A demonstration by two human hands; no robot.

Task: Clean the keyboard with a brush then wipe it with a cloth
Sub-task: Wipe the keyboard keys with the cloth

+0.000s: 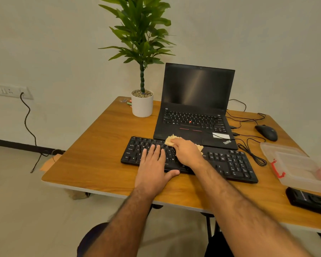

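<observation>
Right hand (188, 152) presses a soft, limp, light cloth (171, 140) onto the keyboard (230, 164) mid-rows, bunched under curled fingers; left hand (153, 168) lies flat just beside it, fingers straight, steadying the stiff, light, slide-prone board.

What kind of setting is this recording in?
Probably a home or small office workstation: a wooden desk holding an open ThinkPad laptop, external keyboard and wired mouse, beside a potted plant.

Left hand (153, 168) flat on keyboard (230, 164); right hand (187, 152) presses cloth (170, 140) onto keys.
</observation>
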